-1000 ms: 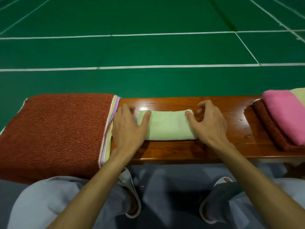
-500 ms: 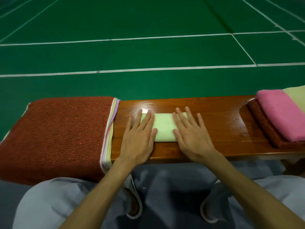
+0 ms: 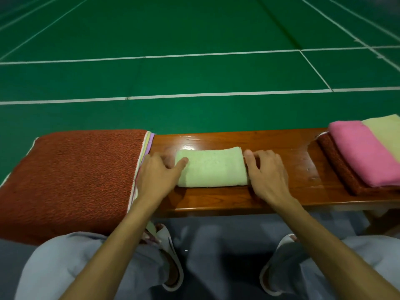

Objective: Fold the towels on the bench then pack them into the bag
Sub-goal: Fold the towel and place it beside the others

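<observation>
A small folded light green towel (image 3: 211,167) lies in the middle of the wooden bench (image 3: 216,200). My left hand (image 3: 159,177) rests at its left end with the thumb on top of the cloth and the fingers curled by the edge. My right hand (image 3: 265,173) sits against its right end, fingers bent at the edge. A stack of unfolded towels topped by a rust-red one (image 3: 71,180) covers the bench's left part. Folded towels lie at the right: a pink one (image 3: 363,154) and a pale yellow one (image 3: 384,131) on a dark red one (image 3: 337,163). No bag is in view.
Green court flooring with white lines (image 3: 194,95) stretches beyond the bench. My knees in grey trousers (image 3: 71,263) and white slippers (image 3: 171,252) are below the bench's near edge.
Half a second ago both palms lay flat on the green towel, pressing it. They have slid apart to its two ends, leaving the top of the towel uncovered.
</observation>
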`<state>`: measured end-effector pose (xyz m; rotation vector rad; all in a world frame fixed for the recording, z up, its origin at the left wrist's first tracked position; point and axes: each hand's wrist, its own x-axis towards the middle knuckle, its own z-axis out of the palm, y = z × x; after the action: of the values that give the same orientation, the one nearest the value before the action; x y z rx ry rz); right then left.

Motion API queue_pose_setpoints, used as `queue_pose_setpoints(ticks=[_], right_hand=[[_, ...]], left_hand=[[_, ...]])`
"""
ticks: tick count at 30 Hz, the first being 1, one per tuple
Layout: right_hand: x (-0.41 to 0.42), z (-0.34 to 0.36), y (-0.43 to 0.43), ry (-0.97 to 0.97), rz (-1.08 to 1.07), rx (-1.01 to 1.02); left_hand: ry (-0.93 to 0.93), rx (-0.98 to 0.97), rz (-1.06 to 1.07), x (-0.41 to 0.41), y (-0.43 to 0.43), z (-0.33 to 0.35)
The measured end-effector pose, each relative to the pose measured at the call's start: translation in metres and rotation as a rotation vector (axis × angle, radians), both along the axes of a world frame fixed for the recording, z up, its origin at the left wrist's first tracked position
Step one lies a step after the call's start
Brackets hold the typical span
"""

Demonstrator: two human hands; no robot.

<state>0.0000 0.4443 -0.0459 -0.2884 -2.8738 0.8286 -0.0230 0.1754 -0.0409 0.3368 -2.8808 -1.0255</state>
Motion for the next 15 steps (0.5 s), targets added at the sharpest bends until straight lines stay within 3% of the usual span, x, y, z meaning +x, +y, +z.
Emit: queue_pose_setpoints(ticks=[2, 6, 13, 15], right_hand=[[-0.006, 0.009, -0.013, -0.112, -0.073, -0.139], [-0.015, 0.012, -0.026, -0.252, -0.082, -0.294], [-0.005, 0.037, -0.002, -0.267, -0.162, -0.819], [0.001, 0.042, 0.011, -0.254, -0.227, -0.871]], left_hand=[[-0.153, 0.006, -0.061, -0.002, 0.005, 0.006], [-0.229, 0.089, -0.085, -0.001, 0.024, 0.014], [-0.382, 0.433, -0.055, -0.009, 0.037, 0.021], [-0.424, 0.457, -0.062, -0.018, 0.048, 0.024]])
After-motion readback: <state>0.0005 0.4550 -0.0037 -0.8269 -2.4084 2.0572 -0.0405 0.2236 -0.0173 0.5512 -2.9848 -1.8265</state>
